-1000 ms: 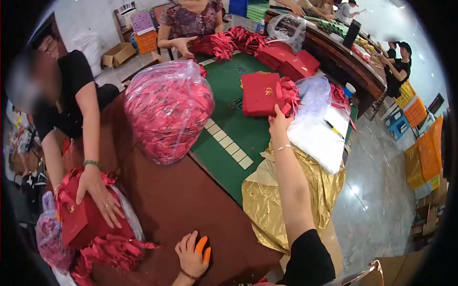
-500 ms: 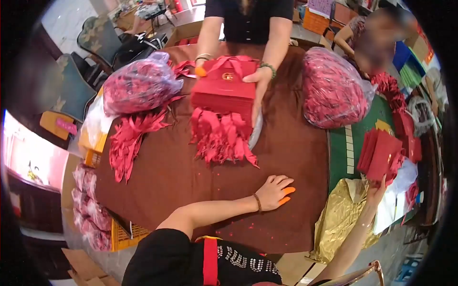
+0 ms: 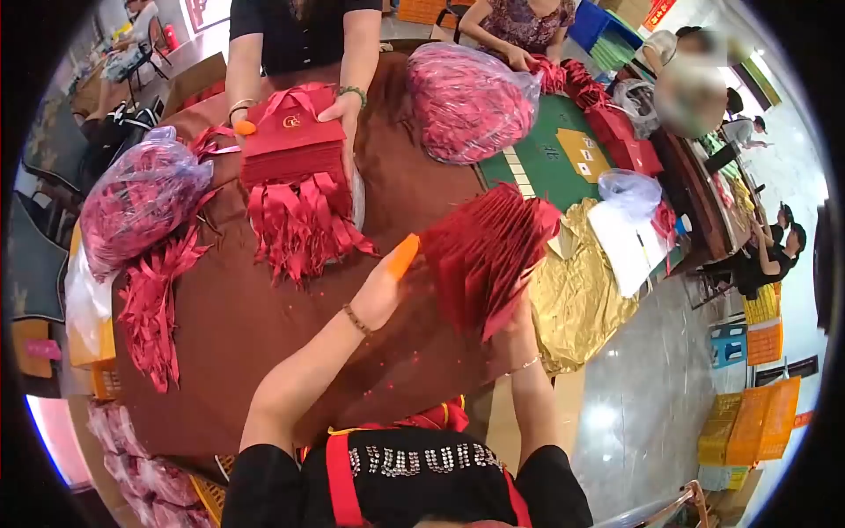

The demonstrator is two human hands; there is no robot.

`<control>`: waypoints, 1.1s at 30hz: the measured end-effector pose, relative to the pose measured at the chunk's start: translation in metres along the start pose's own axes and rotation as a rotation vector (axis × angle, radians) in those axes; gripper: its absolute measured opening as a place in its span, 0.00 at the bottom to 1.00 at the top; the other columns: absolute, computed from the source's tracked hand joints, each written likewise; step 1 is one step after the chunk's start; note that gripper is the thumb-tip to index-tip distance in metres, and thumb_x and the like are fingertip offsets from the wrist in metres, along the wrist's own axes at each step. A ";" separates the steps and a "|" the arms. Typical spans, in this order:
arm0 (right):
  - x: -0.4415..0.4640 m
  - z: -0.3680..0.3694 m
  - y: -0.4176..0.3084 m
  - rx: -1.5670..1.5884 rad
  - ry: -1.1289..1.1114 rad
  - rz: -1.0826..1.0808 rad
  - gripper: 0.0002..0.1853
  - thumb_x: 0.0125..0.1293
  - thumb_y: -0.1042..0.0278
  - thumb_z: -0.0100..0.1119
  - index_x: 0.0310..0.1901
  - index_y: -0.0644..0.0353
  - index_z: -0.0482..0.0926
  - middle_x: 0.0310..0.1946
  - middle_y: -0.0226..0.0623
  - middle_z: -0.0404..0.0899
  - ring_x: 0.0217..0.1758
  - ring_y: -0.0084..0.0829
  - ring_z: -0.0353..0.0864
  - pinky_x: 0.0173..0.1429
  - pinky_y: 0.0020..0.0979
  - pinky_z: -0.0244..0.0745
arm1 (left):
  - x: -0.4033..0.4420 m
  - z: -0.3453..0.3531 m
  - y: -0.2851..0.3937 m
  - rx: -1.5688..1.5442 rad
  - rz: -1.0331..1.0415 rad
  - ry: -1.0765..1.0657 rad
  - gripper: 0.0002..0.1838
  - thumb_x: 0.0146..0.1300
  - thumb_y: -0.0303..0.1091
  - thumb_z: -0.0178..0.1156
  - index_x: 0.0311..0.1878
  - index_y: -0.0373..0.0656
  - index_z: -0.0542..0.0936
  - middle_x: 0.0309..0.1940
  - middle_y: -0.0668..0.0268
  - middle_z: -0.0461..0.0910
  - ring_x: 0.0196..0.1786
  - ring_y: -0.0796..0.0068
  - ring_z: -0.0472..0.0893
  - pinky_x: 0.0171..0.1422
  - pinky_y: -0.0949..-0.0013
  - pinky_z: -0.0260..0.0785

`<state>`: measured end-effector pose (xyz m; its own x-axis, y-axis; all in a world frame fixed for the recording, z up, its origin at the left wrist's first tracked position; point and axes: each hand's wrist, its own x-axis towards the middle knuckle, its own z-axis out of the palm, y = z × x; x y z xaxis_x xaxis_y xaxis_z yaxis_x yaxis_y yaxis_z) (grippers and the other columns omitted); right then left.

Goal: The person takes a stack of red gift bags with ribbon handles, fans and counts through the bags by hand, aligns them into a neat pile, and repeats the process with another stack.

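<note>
A thick stack of small red paper gift bags [image 3: 486,264], fanned at its edges, is held up over the table's right front part. My right hand [image 3: 518,321] is closed on its lower right side, with some fingers hidden behind the bags. At the stack's left edge is my left hand [image 3: 385,286], an orange finger cover on a stretched-out finger; its other fingers are partly hidden and blurred. Across the table, a co-worker's two hands hold another stack of red gift bags [image 3: 293,141] with a gold emblem and red ribbons [image 3: 304,224] hanging below.
Clear plastic bags full of red ribbon stand at the left [image 3: 145,207] and the back [image 3: 471,101]. Loose red ribbons [image 3: 158,308] lie on the brown tablecloth [image 3: 290,352]. Gold wrapping [image 3: 581,304] and a green mat [image 3: 563,132] are on the right. Orange crates [image 3: 761,427] stand on the floor.
My view has turned right. My right hand has brought the stack of gift bags from the right side to in front of me. My left hand has lifted off the tablecloth to the stack.
</note>
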<state>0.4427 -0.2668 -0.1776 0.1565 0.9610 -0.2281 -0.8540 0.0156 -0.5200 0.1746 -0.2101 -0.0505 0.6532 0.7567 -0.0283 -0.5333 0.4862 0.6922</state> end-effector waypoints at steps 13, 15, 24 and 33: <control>-0.022 0.036 0.054 0.016 -0.103 0.072 0.29 0.60 0.60 0.58 0.62 0.55 0.61 0.58 0.35 0.68 0.57 0.34 0.71 0.58 0.40 0.73 | -0.064 -0.012 -0.003 0.301 0.033 0.212 0.20 0.70 0.39 0.45 0.62 0.42 0.64 0.50 0.72 0.73 0.45 0.84 0.71 0.49 0.79 0.63; -0.017 0.019 0.057 -0.025 -0.074 0.058 0.30 0.60 0.61 0.59 0.63 0.54 0.61 0.58 0.34 0.68 0.58 0.34 0.71 0.58 0.39 0.72 | -0.062 -0.040 -0.016 0.192 0.042 0.071 0.23 0.70 0.42 0.43 0.64 0.42 0.62 0.55 0.70 0.70 0.51 0.82 0.71 0.52 0.78 0.64; -0.033 0.100 0.023 -0.410 -0.109 -0.103 0.32 0.62 0.75 0.53 0.66 0.60 0.53 0.62 0.37 0.62 0.63 0.32 0.64 0.65 0.32 0.62 | -0.040 -0.039 0.006 0.405 -0.069 -0.015 0.45 0.62 0.49 0.56 0.70 0.40 0.40 0.64 0.60 0.60 0.64 0.72 0.61 0.67 0.68 0.53; -0.050 0.133 0.007 -0.703 -0.262 -0.391 0.45 0.55 0.76 0.55 0.71 0.54 0.38 0.69 0.41 0.47 0.70 0.36 0.52 0.71 0.35 0.49 | -0.009 -0.055 -0.022 0.588 0.053 -0.023 0.47 0.43 0.22 0.70 0.66 0.39 0.55 0.60 0.62 0.66 0.62 0.71 0.66 0.65 0.68 0.57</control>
<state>0.3629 -0.2776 -0.0608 0.1824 0.9564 0.2281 -0.2414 0.2684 -0.9326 0.1508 -0.2042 -0.1055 0.6485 0.7607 0.0287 -0.1826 0.1188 0.9760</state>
